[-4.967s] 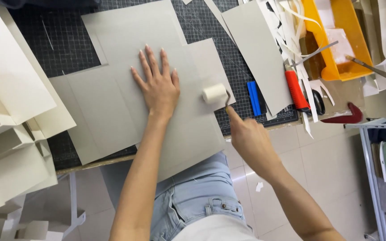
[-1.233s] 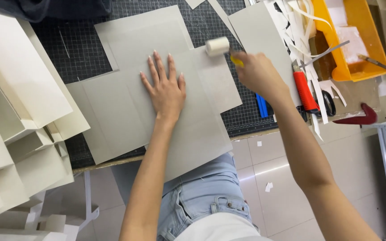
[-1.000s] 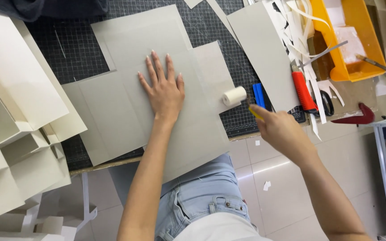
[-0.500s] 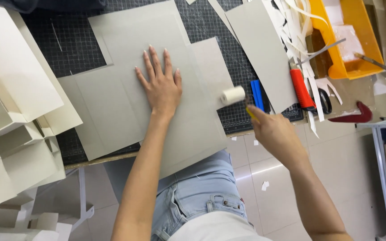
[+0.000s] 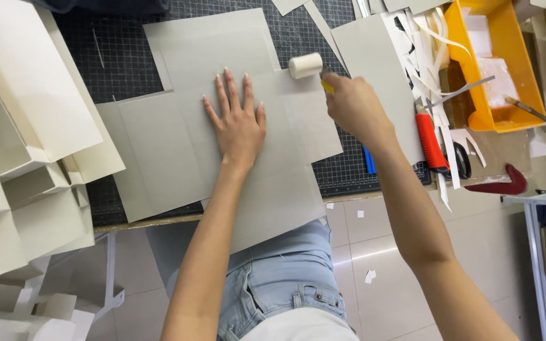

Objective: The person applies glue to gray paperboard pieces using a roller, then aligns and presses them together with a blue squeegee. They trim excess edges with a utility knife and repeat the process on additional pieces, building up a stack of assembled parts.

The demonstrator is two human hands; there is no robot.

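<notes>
No labels, signs or screens in view. Packaging only: cream folded cardboard boxes [image 5: 30, 158] stacked along the left edge, some flat, some with flaps open, hanging past the worktop [image 5: 121, 69] edge. A grey die-cut box blank [image 5: 178, 145] lies flat mid-worktop on the black gridded mat, its lower flap overhanging the front edge. Another grey board sheet [image 5: 374, 76] lies just beside it on the right, near a yellow plastic bin [image 5: 475, 69] at the top right.
</notes>
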